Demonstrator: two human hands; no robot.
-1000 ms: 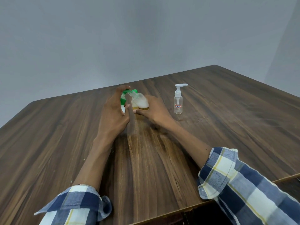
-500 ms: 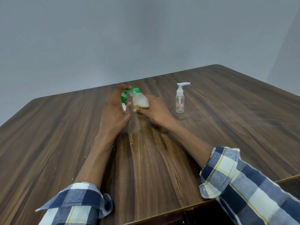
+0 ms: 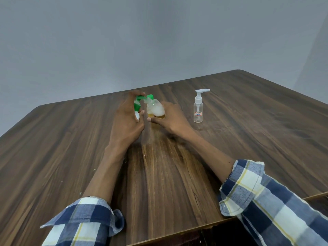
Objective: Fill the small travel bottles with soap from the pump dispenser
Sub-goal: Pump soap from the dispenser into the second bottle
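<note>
Mid-table (image 3: 71, 148), the left hand (image 3: 126, 119) is clenched round the green pump dispenser (image 3: 137, 105), spout aimed right. The right hand (image 3: 171, 118) clasps a small bottle (image 3: 155, 109), tilted, neck touching that spout. Farther right, an empty pump bottle (image 3: 198, 108) stands upright, nearest the right hand.

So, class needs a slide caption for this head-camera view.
Left hand works the green pump into a bottle held by the right hand.

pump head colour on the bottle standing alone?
White, on a clear bottle with a small red-edged label; head view.
</note>
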